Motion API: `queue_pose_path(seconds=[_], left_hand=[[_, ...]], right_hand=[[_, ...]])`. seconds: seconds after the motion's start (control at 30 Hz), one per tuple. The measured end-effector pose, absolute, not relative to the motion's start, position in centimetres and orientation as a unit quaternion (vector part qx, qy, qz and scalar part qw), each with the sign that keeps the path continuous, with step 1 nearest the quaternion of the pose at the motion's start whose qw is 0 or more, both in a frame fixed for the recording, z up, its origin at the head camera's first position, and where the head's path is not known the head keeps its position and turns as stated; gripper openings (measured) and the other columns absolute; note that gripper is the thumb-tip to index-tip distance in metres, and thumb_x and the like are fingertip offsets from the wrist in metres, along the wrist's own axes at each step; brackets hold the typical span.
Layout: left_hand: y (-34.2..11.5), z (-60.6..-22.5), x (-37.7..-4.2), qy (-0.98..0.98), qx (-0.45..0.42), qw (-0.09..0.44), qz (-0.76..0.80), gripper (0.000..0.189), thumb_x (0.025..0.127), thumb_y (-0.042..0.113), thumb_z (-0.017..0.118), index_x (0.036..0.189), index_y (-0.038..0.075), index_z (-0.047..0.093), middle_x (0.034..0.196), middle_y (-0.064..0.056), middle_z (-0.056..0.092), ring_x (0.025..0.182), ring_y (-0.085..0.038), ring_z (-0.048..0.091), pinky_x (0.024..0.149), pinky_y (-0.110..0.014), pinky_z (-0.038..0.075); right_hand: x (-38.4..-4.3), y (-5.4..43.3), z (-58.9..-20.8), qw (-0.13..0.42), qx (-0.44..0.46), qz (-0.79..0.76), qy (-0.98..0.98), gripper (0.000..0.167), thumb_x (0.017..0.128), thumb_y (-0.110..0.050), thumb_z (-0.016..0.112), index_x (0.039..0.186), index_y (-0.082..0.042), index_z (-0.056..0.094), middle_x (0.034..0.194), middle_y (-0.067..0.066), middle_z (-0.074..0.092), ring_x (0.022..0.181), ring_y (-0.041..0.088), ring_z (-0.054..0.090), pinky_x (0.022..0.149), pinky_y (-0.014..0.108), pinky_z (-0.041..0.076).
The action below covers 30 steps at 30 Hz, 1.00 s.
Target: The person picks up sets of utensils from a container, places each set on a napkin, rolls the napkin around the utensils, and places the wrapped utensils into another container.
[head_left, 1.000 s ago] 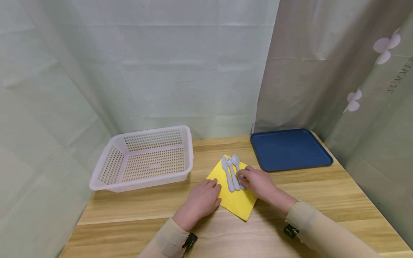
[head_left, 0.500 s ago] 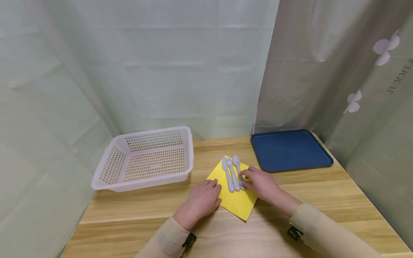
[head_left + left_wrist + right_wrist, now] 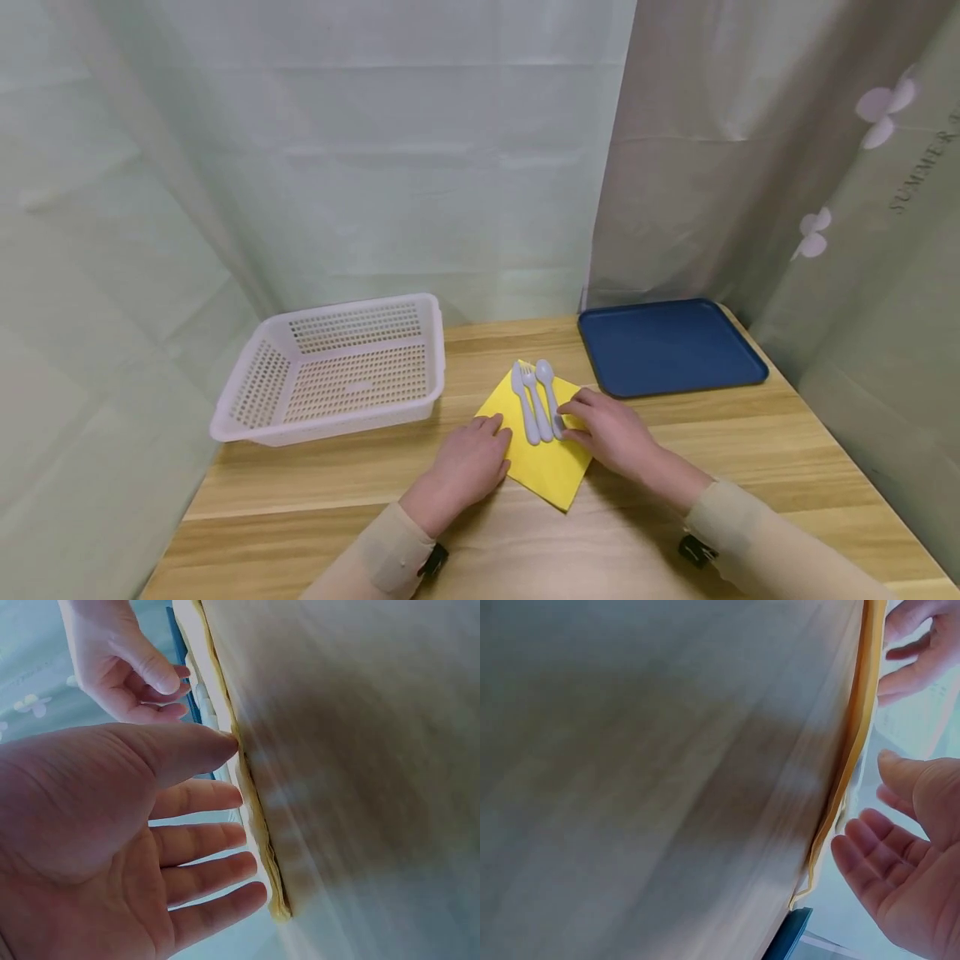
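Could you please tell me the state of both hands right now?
Left hand: open, touching the yellow napkin.
Right hand: open, close beside the spoon; contact is unclear.

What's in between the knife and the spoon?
The fork! It lies between the knife and the spoon on the yellow napkin, as the head view shows.

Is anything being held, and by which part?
Nothing appears gripped: the left hand rests on the yellow napkin; the right hand, thumb apart from fingers, is beside the spoon's handle.
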<state>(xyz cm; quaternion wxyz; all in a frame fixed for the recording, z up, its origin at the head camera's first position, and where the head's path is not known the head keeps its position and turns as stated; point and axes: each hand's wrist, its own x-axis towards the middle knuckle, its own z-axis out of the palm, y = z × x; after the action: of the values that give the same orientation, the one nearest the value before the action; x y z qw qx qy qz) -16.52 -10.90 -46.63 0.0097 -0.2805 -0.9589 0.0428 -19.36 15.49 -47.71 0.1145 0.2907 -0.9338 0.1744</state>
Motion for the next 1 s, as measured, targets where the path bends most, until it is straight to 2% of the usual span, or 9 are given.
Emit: queue_pose_path(seconds=[0.2,0.37,0.67,0.83,0.93,1.0], left_hand=[[-11.2,-46.6,-16.0,-0.951,-0.301,0.057,0.042,0.04,0.098,0.036,0.084,0.128,0.01,0.076,0.139,-0.012,0.071,0.122,-0.031,0.07,0.094,-0.047,0.063],[-11.3,-46.3,-15.3,-0.938,-0.331,0.086,0.05,0.036,0.096,0.034,0.086,0.122,0.012,0.077,0.13,-0.009,0.074,0.112,-0.027,0.071,0.088,-0.042,0.064],[-11.2,-46.0,-14.4,-0.915,-0.396,0.076,0.027,0.025,0.099,0.031,0.082,0.118,0.015,0.075,0.129,-0.002,0.073,0.113,-0.022,0.07,0.092,-0.038,0.061],[-10.9,-46.3,-14.1,-0.909,-0.412,0.055,0.037,0.027,0.102,0.037,0.08,0.12,0.017,0.074,0.128,0.0,0.072,0.114,-0.02,0.069,0.095,-0.037,0.06],[-10.9,-46.4,-14.0,-0.909,-0.411,0.051,0.039,0.028,0.102,0.038,0.081,0.12,0.018,0.075,0.128,0.001,0.072,0.114,-0.019,0.068,0.095,-0.037,0.06],[-11.0,-46.4,-14.0,-0.91,-0.409,0.051,0.04,0.028,0.101,0.037,0.082,0.12,0.018,0.075,0.127,0.001,0.072,0.114,-0.019,0.068,0.095,-0.036,0.06]], right_hand=[[-18.6,15.9,-47.7,0.122,0.327,0.166,-0.922,0.037,0.088,-0.017,0.096,0.122,-0.013,0.082,0.117,0.002,0.072,0.101,0.021,0.069,0.085,0.04,0.062],[-18.0,16.4,-47.8,0.12,0.342,0.162,-0.918,0.039,0.09,-0.02,0.095,0.125,-0.012,0.081,0.121,0.003,0.071,0.108,0.023,0.067,0.087,0.042,0.062],[-17.1,17.6,-47.7,0.119,0.378,0.141,-0.908,0.039,0.088,-0.022,0.096,0.123,-0.014,0.082,0.119,0.0,0.071,0.112,0.022,0.066,0.09,0.042,0.062],[-16.7,18.0,-47.8,0.106,0.409,0.134,-0.896,0.039,0.088,-0.027,0.096,0.122,-0.014,0.082,0.12,-0.002,0.07,0.111,0.02,0.067,0.098,0.045,0.06],[-16.5,18.1,-47.8,0.096,0.424,0.132,-0.891,0.038,0.089,-0.03,0.095,0.12,-0.014,0.081,0.12,-0.002,0.07,0.108,0.017,0.067,0.096,0.043,0.06],[-16.4,18.2,-47.8,0.088,0.431,0.129,-0.889,0.038,0.089,-0.032,0.095,0.12,-0.014,0.081,0.12,-0.003,0.07,0.106,0.015,0.067,0.091,0.039,0.061]])
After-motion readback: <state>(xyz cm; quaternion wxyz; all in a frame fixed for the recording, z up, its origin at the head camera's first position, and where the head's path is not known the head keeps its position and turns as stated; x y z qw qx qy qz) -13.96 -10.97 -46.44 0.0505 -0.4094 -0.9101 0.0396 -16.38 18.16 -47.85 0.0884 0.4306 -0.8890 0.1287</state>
